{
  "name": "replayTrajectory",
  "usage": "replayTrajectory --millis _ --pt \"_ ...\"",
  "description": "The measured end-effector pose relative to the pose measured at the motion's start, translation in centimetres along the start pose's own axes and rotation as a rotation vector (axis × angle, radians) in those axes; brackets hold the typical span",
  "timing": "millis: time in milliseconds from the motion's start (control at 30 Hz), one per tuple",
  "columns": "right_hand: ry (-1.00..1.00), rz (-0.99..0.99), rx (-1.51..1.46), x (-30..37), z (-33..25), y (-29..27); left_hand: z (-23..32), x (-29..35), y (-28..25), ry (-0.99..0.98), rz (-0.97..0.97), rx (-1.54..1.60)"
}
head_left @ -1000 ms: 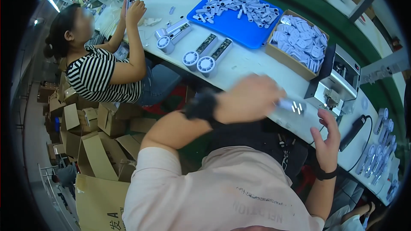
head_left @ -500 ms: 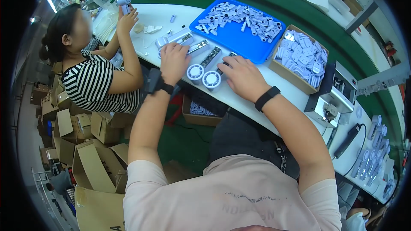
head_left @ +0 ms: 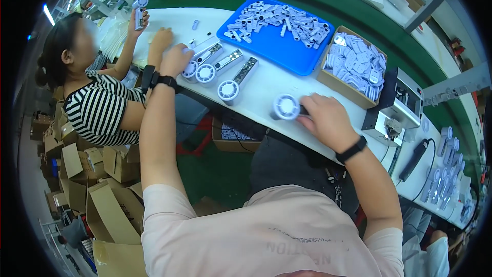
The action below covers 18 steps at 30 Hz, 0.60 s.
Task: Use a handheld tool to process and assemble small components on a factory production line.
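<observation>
My right hand (head_left: 325, 119) is closed round the handle of a small white handheld fan; its round slotted head (head_left: 286, 106) faces up, and the hand hides the handle. At the left my left hand (head_left: 177, 60) has its fingers curled together, beside the head of a leftmost fan (head_left: 189, 70); what they hold, if anything, is hidden. Between my hands lie a second fan (head_left: 206, 73) and a third fan (head_left: 228, 91), their handles pointing away from me with the inner parts exposed.
Behind the fans, a blue tray (head_left: 294, 64) carries many small pale parts. A cardboard box (head_left: 344, 86) of flat white pieces stands right of it, beside a metal bench device (head_left: 392, 118). At far right are a black tool (head_left: 414, 160) and several fans. A co-worker (head_left: 107, 107) sits left, holding a fan.
My right hand has moved right and nearer, taking a fan out of the row. My left hand has moved left off the fans' handles. The co-worker's hands have come apart.
</observation>
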State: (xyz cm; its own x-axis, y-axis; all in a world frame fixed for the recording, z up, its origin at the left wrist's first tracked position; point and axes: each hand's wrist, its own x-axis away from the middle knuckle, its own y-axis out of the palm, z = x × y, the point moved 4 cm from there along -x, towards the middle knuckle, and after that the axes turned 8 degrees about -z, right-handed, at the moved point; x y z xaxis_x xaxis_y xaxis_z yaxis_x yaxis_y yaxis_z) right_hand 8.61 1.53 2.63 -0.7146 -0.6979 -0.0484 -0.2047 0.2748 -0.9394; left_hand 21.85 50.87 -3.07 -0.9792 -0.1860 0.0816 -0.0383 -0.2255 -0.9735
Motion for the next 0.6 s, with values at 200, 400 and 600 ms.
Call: replayTrajectory --millis 200,400,600 --pt "0.324 0.045 -0.023 10.7 2.6 -0.9 3.0 3.6 -3.5 0.138 0.214 0.028" --pt "0.474 0.062 0.058 16.7 3.5 -1.3 5.5 5.6 -5.2 0.154 0.284 0.193" --pt "0.411 0.090 0.014 18.4 4.5 -1.4 16.8 2.9 -2.8 0.500 0.175 0.039"
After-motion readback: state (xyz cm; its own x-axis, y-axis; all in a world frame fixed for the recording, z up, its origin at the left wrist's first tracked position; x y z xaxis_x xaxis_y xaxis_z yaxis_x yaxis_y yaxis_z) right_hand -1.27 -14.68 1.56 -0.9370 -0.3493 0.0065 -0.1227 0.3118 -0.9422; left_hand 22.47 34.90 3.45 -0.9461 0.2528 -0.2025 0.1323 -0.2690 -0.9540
